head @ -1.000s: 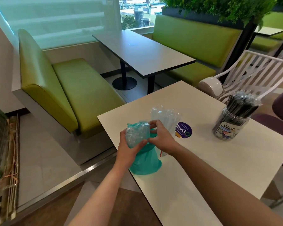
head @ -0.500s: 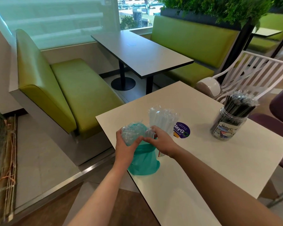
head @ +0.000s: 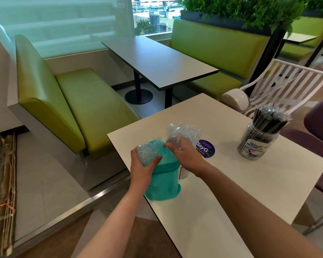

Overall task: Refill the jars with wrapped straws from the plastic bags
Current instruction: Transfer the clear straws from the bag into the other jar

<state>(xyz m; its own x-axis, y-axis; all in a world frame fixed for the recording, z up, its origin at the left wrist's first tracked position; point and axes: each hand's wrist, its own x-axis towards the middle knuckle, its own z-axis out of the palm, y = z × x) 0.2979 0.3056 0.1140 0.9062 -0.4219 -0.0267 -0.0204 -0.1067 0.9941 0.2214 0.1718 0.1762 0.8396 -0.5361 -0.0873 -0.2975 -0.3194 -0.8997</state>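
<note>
Green benches [head: 86, 101], dark table [head: 157, 62], white chair [head: 287, 84]

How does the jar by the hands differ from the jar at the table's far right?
The near jar is mostly hidden behind the right hand and holds clear-wrapped pale straws; the far jar stands untouched, in full view, packed with black straws. Both stand upright on the white table.

White table [head: 231, 183] carries straw jar [head: 257, 144], teal bag [head: 162, 185].

Teal bag [head: 163, 185], clear crinkled wrap [head: 183, 134], black straws in clear jar [head: 257, 141], purple round sticker [head: 205, 148], cream table [head: 231, 192], lime-green benches [head: 78, 108]
</note>
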